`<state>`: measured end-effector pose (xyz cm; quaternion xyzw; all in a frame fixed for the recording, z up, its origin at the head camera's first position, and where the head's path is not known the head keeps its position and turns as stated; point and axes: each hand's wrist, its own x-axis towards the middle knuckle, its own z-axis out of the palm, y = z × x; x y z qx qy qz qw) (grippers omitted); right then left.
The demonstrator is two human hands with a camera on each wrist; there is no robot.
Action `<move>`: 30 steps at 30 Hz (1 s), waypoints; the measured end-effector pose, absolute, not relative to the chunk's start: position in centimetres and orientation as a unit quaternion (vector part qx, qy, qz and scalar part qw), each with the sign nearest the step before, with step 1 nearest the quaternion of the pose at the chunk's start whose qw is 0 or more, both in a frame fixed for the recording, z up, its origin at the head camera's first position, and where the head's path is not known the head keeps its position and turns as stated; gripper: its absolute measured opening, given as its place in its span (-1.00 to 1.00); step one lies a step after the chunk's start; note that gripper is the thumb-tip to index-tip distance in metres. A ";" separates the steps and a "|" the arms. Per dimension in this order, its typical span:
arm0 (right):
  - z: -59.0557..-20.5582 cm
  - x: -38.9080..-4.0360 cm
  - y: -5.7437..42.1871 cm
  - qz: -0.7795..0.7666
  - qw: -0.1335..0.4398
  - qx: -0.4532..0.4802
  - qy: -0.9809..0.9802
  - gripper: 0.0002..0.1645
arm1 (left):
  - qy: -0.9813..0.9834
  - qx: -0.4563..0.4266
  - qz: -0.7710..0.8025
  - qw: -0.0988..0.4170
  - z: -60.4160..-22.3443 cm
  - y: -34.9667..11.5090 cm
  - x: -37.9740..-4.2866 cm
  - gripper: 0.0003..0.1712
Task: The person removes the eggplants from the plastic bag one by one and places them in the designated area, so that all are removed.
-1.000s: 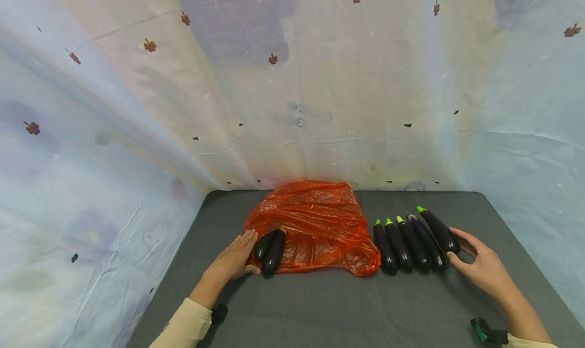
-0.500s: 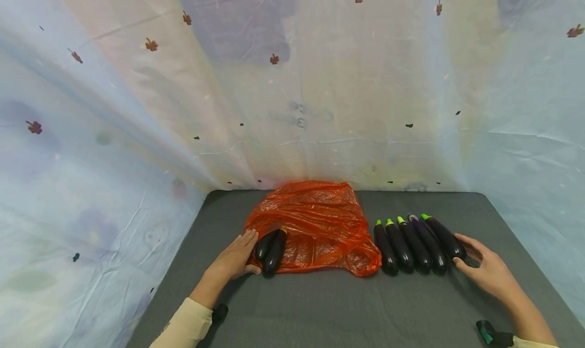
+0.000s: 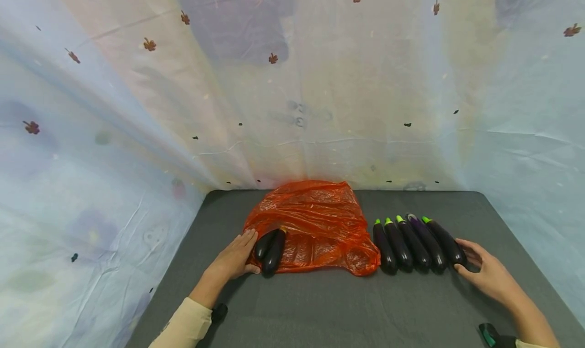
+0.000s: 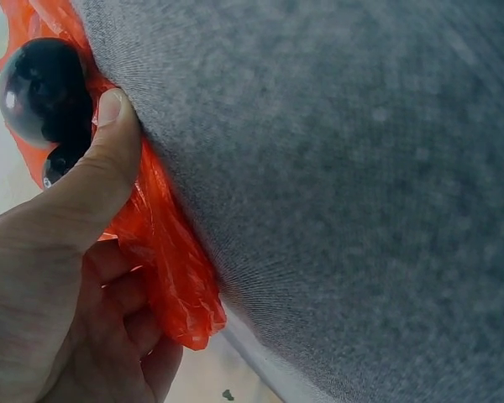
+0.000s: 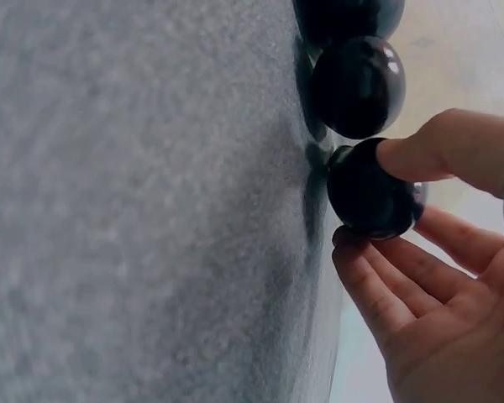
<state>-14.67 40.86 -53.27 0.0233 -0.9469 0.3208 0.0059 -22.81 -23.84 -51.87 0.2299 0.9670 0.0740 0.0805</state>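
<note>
On the right of the grey table, several dark glossy eggplants [image 3: 402,244] with mostly bright green stem ends lie side by side. My right hand [image 3: 489,272] holds the rightmost eggplant [image 3: 444,241] by its rounded near end. Its thumb and fingertips pinch that end from opposite sides in the right wrist view. Left of the row, a crumpled red plastic bag [image 3: 315,211] lies flat. Two more eggplants [image 3: 274,254] sit at its left side. Beside them my left hand [image 3: 234,256] rests on the bag's left edge, fingers extended, thumb against the film [image 4: 172,260].
A grey cloth [image 3: 329,307] covers the table. Behind and to the left hangs a pale patterned curtain [image 3: 320,94], meeting the table's back edge. The row of eggplants comes right up to the bag's right corner.
My right hand has moved slightly right and nearer with the rightmost eggplant, whose stem end has come down beside its neighbour. My left hand has stayed in place.
</note>
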 end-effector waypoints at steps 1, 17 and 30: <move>-53.3 -14.6 40.9 0.320 0.005 0.025 -0.947 -0.08 | 0.967 0.230 0.075 0.081 -51.9 -23.9 -22.8 0.22; -53.4 -14.4 41.0 0.329 0.001 0.040 -0.944 -0.03 | 0.966 0.234 0.072 0.080 -52.1 -24.1 -22.9 0.23; -53.1 -14.4 40.8 0.344 0.003 0.022 -0.939 0.08 | 0.967 0.233 0.069 0.083 -52.0 -23.9 -22.9 0.23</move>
